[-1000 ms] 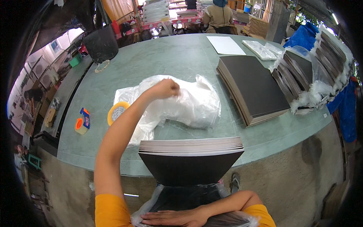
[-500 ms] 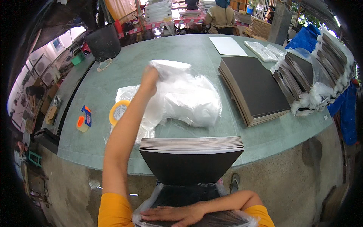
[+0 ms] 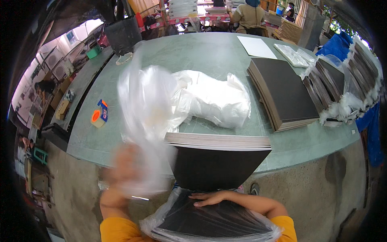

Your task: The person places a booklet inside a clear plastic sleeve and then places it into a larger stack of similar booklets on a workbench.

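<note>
My left hand, blurred by motion, grips a clear plastic bag that trails upward over the table's near left part. My right hand lies flat with its fingers stretched on a black stack wrapped in clear plastic, close to my body. Just beyond that hand, a stack of black-covered boards leans at the table's near edge, its pale layered edges facing up. More plastic bags lie in a crumpled heap behind it. The moving bag hides the tape roll beside the heap.
An orange-and-blue tape dispenser stands at the left of the green table. To the right are a pile of black boards, plastic-wrapped stacks, a white sheet and flat clear packets. A person sits beyond the table.
My left hand has pulled back from the heap toward me, lifting a plastic bag off it. My right hand has shifted forward and right on the wrapped stack. The view has moved slightly.
</note>
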{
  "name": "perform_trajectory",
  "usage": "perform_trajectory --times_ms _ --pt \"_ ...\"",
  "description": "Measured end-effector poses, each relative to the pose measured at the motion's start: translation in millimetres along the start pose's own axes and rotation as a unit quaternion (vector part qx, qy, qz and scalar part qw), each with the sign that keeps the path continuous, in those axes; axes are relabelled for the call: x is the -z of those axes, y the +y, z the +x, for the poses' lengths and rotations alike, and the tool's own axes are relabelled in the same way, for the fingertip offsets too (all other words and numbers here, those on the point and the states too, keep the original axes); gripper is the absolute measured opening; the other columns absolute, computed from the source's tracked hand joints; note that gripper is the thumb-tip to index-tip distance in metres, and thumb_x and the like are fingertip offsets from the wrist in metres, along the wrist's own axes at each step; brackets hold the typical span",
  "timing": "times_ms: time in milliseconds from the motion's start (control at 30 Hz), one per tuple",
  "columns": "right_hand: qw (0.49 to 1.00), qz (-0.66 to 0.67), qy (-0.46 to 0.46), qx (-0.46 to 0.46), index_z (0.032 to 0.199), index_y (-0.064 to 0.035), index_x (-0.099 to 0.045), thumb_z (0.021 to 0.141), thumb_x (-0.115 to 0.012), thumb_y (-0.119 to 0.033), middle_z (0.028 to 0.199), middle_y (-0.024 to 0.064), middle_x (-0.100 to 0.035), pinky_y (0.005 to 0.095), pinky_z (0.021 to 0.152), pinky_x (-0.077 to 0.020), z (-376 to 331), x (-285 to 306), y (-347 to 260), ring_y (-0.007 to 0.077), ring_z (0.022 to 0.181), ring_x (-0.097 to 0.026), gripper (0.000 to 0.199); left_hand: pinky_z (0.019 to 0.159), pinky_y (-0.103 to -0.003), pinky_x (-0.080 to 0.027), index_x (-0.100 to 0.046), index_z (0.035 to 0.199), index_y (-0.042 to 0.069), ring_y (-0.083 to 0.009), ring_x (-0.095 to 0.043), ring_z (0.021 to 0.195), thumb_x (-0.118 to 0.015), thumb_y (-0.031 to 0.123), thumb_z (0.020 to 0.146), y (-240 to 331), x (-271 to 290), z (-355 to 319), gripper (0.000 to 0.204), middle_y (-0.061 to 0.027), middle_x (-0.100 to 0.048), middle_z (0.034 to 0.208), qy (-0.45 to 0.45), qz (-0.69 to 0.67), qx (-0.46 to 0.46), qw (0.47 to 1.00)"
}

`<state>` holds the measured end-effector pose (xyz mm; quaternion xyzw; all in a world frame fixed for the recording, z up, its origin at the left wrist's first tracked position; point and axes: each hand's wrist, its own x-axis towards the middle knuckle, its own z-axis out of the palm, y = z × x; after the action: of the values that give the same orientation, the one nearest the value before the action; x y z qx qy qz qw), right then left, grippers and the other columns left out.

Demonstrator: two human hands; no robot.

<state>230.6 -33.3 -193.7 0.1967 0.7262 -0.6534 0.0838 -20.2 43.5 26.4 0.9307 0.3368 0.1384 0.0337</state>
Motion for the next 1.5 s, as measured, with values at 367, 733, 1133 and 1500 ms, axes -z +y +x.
perform_trajectory --times_ms 367,733,1133,1500 --pt "0.892 0.017 0.445 0.085 0.092 0.0018 -0.057 0.072 -0.066 -0.017 0.076 0.0102 -0.061 0.0255 0.062 -0.0451 -78 35 -124 0.0128 0.069 -0.057 0.028 0.062 -0.035 -0.046 -0.058 0.090 -0.002 -0.0274 -0.060 0.068 -0.046 0.008 0.069 65 -75 24 0.026 -0.0173 -0.061 0.079 -0.047 -0.408 0.120 0.904" --pt "0.890 0.082 0.400 0.204 0.109 0.0022 -0.049 0.073 -0.061 -0.043 0.096 0.0170 -0.058 0.0325 0.081 -0.0406 -85 35 -117 0.0227 0.090 -0.055 0.060 0.050 -0.020 -0.035 -0.059 0.077 0.003 -0.0058 -0.046 0.058 -0.045 0.024 0.083 39 -86 1 0.026 0.0018 -0.054 0.067 0.136 -0.558 0.337 0.746" --pt "0.842 0.280 0.430 0.163 0.079 0.0009 -0.059 0.077 -0.063 -0.013 0.065 0.0015 -0.057 0.0188 0.053 -0.0421 -80 36 -118 0.0057 0.059 -0.052 0.014 0.052 -0.023 -0.035 -0.055 0.079 0.000 -0.0086 -0.044 0.057 -0.048 0.006 0.074 51 -49 13 0.010 0.0002 -0.048 0.062 0.146 -0.442 0.316 0.827" --pt "0.823 0.339 0.448 0.087 0.085 0.0014 -0.058 0.077 -0.062 -0.011 0.071 0.0011 -0.057 0.0189 0.058 -0.0401 -76 16 -95 0.0053 0.064 -0.051 0.016 0.059 -0.030 -0.043 -0.057 0.088 0.000 -0.0235 -0.055 0.063 -0.059 0.016 0.077 95 -62 3 0.019 -0.0117 -0.057 0.072 0.092 -0.297 0.118 0.943"
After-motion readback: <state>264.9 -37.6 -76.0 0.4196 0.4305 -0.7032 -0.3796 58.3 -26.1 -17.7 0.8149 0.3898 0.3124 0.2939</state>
